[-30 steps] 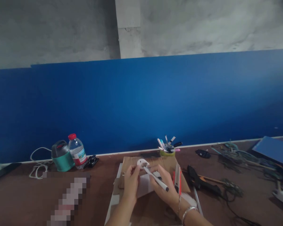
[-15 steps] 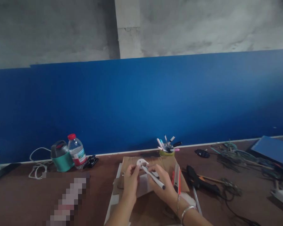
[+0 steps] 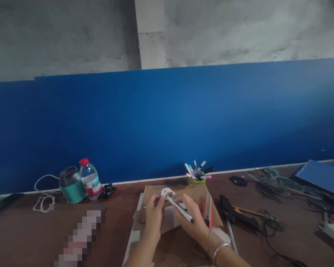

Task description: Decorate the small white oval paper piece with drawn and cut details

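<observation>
Between the thumb and fingers of my left hand (image 3: 154, 214) is a small white cutout (image 3: 164, 191) with a rounded outline, a dark dot and some brownish lines on it. My right hand (image 3: 193, 215) grips a white marker pen (image 3: 183, 212), its black end towards me and its other end at the cutout. Whether the tip touches the surface, I cannot tell. Under both hands lies brown cardboard (image 3: 172, 250) with a white sheet (image 3: 169, 219) on top. Just right of my right hand rests a red and grey utility knife (image 3: 208, 210).
Behind the cardboard stands a yellow-green cup (image 3: 197, 181) of pens. A black glue gun (image 3: 236, 215) and tangled wires (image 3: 275, 183) lie to the right. On the left are a water bottle (image 3: 90, 181) and a teal-and-grey device (image 3: 72, 189). A blue partition (image 3: 156, 122) closes the back.
Both hands keep almost the same pose on the cutout and the marker pen. Only a very slight shift of the whole view shows.
</observation>
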A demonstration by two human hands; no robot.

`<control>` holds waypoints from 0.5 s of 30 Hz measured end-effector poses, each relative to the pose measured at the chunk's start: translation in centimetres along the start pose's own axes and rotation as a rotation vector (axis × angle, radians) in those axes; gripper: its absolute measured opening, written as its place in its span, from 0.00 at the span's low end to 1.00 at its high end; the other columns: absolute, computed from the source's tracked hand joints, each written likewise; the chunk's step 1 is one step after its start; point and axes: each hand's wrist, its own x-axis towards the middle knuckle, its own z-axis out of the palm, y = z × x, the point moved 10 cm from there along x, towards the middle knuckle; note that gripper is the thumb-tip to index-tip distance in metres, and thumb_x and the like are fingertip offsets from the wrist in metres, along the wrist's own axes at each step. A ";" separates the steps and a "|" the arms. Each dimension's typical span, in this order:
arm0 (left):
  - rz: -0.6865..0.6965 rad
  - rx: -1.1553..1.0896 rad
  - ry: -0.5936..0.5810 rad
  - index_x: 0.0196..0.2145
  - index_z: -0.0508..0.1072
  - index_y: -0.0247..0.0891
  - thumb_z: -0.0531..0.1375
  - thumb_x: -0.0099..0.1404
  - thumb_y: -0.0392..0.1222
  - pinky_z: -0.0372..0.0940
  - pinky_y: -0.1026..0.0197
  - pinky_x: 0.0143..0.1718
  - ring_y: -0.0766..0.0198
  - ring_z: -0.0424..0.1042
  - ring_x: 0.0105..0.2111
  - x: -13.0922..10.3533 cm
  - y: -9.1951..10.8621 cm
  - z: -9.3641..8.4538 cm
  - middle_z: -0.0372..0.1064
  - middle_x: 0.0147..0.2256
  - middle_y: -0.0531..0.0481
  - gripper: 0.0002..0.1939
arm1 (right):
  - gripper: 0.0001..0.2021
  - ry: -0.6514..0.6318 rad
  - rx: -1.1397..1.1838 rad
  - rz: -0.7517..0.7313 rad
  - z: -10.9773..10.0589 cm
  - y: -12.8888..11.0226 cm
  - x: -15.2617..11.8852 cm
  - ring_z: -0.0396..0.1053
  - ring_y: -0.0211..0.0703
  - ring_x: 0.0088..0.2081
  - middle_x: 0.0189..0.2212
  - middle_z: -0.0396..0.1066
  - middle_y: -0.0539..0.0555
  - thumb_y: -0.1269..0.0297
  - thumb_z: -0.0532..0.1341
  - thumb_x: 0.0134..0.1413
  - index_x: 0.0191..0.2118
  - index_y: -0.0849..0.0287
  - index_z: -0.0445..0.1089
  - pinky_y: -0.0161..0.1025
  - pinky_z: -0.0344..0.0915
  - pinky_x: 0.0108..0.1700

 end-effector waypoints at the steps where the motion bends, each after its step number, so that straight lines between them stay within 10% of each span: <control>1: 0.000 0.005 -0.007 0.25 0.69 0.36 0.64 0.47 0.57 0.42 0.70 0.15 0.74 0.48 0.14 0.0 0.0 0.1 0.51 0.13 0.62 0.20 | 0.07 0.000 0.002 -0.001 -0.1 -0.1 0.0 0.70 0.44 0.37 0.32 0.73 0.52 0.74 0.56 0.46 0.31 0.56 0.66 0.37 0.65 0.39; 15: 0.006 0.059 -0.022 0.26 0.70 0.37 0.63 0.46 0.60 0.45 0.68 0.17 0.72 0.53 0.15 0.0 0.0 0.0 0.55 0.14 0.60 0.22 | 0.05 -0.001 0.035 0.068 -0.1 0.4 0.0 0.71 0.45 0.36 0.32 0.73 0.52 0.72 0.56 0.47 0.31 0.56 0.66 0.37 0.65 0.38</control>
